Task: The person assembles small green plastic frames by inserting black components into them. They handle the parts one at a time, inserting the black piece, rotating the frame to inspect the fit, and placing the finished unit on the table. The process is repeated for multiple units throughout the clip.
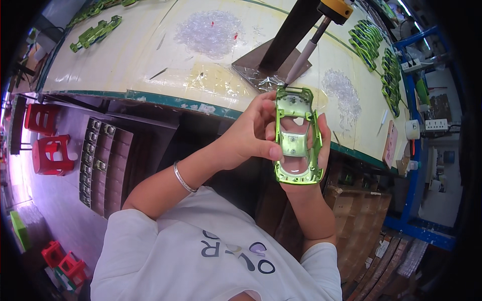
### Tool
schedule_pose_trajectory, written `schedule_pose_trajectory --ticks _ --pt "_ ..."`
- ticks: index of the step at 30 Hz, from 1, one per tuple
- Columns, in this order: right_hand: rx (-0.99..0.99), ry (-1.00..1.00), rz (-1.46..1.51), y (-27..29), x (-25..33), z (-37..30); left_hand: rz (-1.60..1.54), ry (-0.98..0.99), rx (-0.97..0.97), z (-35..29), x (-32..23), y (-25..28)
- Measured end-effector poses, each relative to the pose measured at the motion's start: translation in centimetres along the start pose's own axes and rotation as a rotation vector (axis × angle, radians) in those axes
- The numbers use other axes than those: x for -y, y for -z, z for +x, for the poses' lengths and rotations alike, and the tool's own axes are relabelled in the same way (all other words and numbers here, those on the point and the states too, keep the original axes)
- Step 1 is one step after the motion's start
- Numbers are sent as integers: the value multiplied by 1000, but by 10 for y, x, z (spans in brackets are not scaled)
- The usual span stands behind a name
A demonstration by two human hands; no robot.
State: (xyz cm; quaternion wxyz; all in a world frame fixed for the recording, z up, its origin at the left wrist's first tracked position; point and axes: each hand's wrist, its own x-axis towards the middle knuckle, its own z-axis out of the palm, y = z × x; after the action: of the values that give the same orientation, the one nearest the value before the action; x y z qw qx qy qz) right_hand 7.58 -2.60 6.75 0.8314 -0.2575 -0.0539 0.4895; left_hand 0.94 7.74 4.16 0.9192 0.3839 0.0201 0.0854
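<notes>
Both my hands hold a shiny green toy car body shell [294, 143] just off the table's front edge. The shell's inner side faces up, with its window openings showing. My left hand [246, 135] grips its left side, the thumb on the rim and the fingers partly hidden. From underneath and along the right side, my right hand [324, 140] supports it, mostly hidden by the shell. A grey pointed tool [302, 61] under an orange-yellow holder [336, 9] comes down close to the shell's far end. Whether it touches the shell I cannot tell.
A dark post stands on a metal base plate [246, 61] on the cream table. Piles of clear plastic bits [208, 35] lie left and right of it. More green car shells [391, 78] line the right side. Below left are a divided box [108, 168] and red stools [52, 155].
</notes>
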Motion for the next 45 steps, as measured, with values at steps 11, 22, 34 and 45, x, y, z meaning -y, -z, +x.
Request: schedule_pose_trajectory --ticks 11,22,34,45 --pt "30 -54 57 -15 3 4 44 15 -47 3 -20 -8" --pt "91 -19 55 -14 6 1 -1 -31 -15 4 -23 -11" --pt "-381 350 -216 -46 -10 -1 59 41 -73 9 -25 -23" --pt "-51 181 -215 -9 0 -2 138 74 -67 1 -33 -25"
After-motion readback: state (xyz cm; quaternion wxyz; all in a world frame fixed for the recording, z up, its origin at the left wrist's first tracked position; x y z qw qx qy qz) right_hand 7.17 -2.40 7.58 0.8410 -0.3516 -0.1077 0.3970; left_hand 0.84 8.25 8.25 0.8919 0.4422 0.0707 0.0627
